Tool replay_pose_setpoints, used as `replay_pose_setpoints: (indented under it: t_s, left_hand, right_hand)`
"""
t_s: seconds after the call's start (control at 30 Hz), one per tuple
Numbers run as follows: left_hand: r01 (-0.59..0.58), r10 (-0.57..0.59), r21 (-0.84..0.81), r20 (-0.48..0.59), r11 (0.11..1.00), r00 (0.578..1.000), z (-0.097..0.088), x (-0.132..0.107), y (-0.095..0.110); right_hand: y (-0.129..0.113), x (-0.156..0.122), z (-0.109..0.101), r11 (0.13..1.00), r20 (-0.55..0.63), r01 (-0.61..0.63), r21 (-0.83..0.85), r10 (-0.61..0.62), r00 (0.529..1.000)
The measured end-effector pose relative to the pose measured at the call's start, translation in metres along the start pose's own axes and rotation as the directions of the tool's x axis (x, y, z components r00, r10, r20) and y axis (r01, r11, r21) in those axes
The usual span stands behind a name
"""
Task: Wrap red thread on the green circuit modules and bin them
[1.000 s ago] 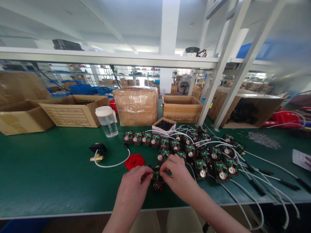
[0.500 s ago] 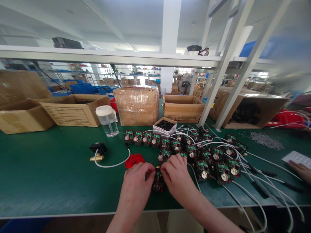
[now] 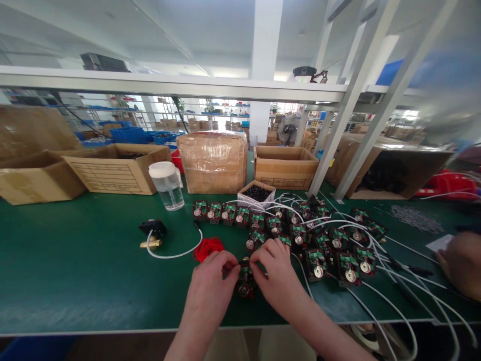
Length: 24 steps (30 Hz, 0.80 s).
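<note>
My left hand (image 3: 213, 281) and my right hand (image 3: 276, 273) meet over a small black module with a green circuit board (image 3: 244, 283) near the front of the green table (image 3: 82, 271). Both hands pinch a thin dark part (image 3: 243, 261) at the module's top, fingertips almost touching. A coil of red wire (image 3: 207, 247) lies just left of my left hand. Several more such modules (image 3: 300, 233) with white cables lie in rows behind and right of my right hand.
A clear jug with a white lid (image 3: 167, 185), cardboard boxes (image 3: 112, 168), a wrapped carton (image 3: 212, 161) and a small box of black parts (image 3: 257, 193) stand behind. A brass-tipped black fitting (image 3: 152, 233) lies left. Another person's hand (image 3: 460, 260) rests at the right edge.
My hands stay pinched on the module, having closed a little tighter together. The other person's hand at the right edge has come further into view.
</note>
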<state>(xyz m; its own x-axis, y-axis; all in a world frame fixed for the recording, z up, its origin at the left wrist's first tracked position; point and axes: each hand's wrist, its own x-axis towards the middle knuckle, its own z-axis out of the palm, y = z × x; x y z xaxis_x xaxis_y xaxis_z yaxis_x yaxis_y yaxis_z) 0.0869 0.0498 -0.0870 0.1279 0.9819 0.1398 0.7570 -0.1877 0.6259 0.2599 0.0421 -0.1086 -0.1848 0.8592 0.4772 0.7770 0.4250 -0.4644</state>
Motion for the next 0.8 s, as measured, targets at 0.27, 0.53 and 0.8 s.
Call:
replay_pose_setpoints:
  t_s: [0.27, 0.53, 0.8]
  left_hand:
    - [0.056, -0.057, -0.110, -0.005, 0.992, 0.998, 0.003, 0.002, -0.001]
    - [0.081, -0.082, -0.193, 0.000, 0.978, 0.997, 0.006, 0.002, -0.006]
    - [0.153, -0.139, -0.257, 0.069, 0.954, 0.988, 0.007, 0.006, -0.010]
  right_hand:
    - [0.005, 0.001, 0.002, 0.984, 0.022, -0.076, 0.162, 0.073, 0.997]
    - [0.008, 0.001, 0.002, 0.939, 0.071, -0.140, 0.313, 0.123, 0.990]
    - [0.002, 0.005, 0.009, 0.935, 0.053, -0.196, 0.296, 0.189, 0.981]
